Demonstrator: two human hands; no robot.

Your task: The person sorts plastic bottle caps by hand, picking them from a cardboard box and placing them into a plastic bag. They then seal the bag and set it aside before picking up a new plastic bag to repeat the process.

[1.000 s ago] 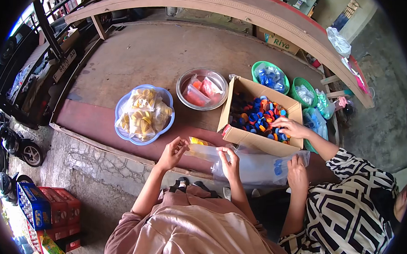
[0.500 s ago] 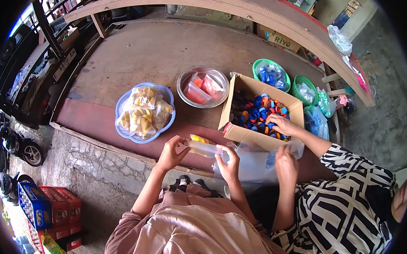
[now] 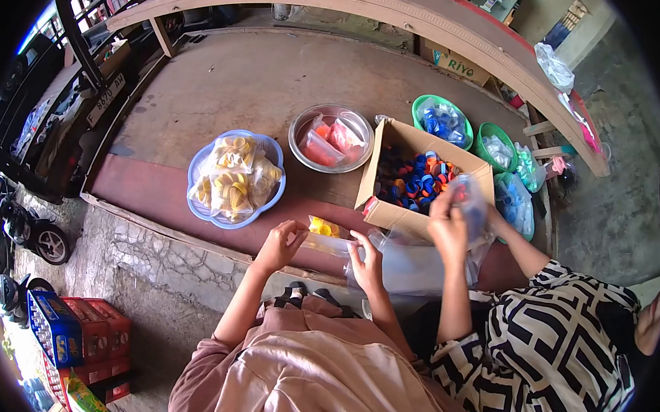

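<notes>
My left hand [image 3: 280,246] pinches one end of a clear plastic bag [image 3: 327,243], held stretched flat above the table's front edge. At its other end, my right hand [image 3: 366,260] closes thumb and fingers on the plastic. Just beyond the bag lie yellow ring-like caps [image 3: 324,226] in clear plastic; whether they are inside the bag I hold, I cannot tell. More clear plastic bags [image 3: 411,265] lie to the right of my right hand. A blue basin [image 3: 283,186] with bagged yellow caps stands beyond my left hand.
A co-worker's hand [image 3: 449,226] holds a blurred bag of caps [image 3: 470,199] at a cardboard box [image 3: 398,221] of blue and orange caps. A steel bowl [image 3: 297,152] holds bagged red pieces. Green baskets [image 3: 416,110] stand right. Crates [image 3: 83,331] are stacked at lower left.
My hands stay nearly in place, and more of the yellow caps shows past the bag. The co-worker's hand has come out of the box, while the other has lifted a bag up beside it.
</notes>
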